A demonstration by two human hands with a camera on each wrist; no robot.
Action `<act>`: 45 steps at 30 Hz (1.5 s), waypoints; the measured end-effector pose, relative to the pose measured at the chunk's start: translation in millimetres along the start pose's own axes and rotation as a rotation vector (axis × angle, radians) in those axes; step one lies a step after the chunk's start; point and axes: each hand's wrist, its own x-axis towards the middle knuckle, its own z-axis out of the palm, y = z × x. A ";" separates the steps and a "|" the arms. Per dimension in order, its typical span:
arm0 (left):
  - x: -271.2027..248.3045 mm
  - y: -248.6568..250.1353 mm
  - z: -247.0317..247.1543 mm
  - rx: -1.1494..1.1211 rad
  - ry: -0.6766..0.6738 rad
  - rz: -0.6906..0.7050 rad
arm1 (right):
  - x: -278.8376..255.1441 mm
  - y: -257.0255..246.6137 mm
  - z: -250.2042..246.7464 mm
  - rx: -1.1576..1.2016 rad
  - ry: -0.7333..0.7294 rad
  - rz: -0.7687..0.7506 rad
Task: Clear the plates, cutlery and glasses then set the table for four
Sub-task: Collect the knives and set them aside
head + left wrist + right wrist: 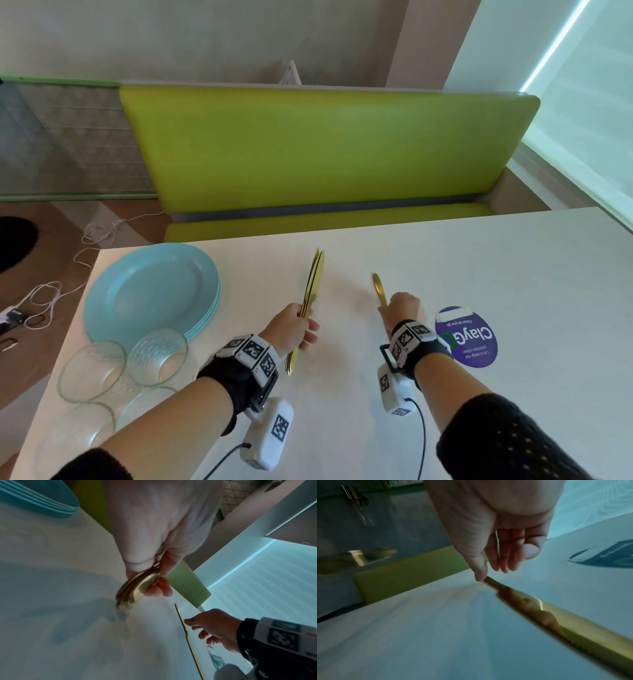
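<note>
My left hand grips a bundle of gold knives by the middle, held at a slant above the white table. The left wrist view shows their rounded ends sticking out below the curled fingers. My right hand pinches a single gold knife between thumb and fingers. That knife runs low along the table top under the wrist; I cannot tell whether it touches. A stack of teal plates sits at the table's left, with several clear glasses in front of it.
A round purple sticker lies on the table just right of my right hand. A green bench seat runs along the table's far side. White cables trail on the floor to the left.
</note>
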 end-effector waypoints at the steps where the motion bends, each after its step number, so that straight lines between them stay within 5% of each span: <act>1: 0.4 -0.4 -1.4 -0.012 0.000 -0.004 | 4.9 -0.7 0.8 -0.040 -0.004 -0.001; 10: 2.3 -2.8 -2.6 -0.088 -0.005 -0.059 | 19.5 -4.1 3.0 -0.178 0.035 0.002; 19: -10.0 -0.8 -4.1 0.058 0.037 0.023 | -26.6 -0.4 3.2 -0.434 0.049 -0.292; 23: -31.7 -2.4 -8.8 0.197 0.050 0.117 | -75.7 1.2 3.7 -0.517 0.062 -0.585; 27: -68.7 -17.4 -15.3 0.367 -0.042 0.174 | -144.0 0.2 13.2 -0.643 0.252 -0.867; 35: -160.0 -83.2 -46.0 0.791 -0.265 0.260 | -287.3 -7.6 56.0 -0.660 0.328 -0.997; 45: -252.0 -160.8 -84.9 0.575 -0.468 0.124 | -402.2 -9.9 115.9 -0.656 0.223 -0.986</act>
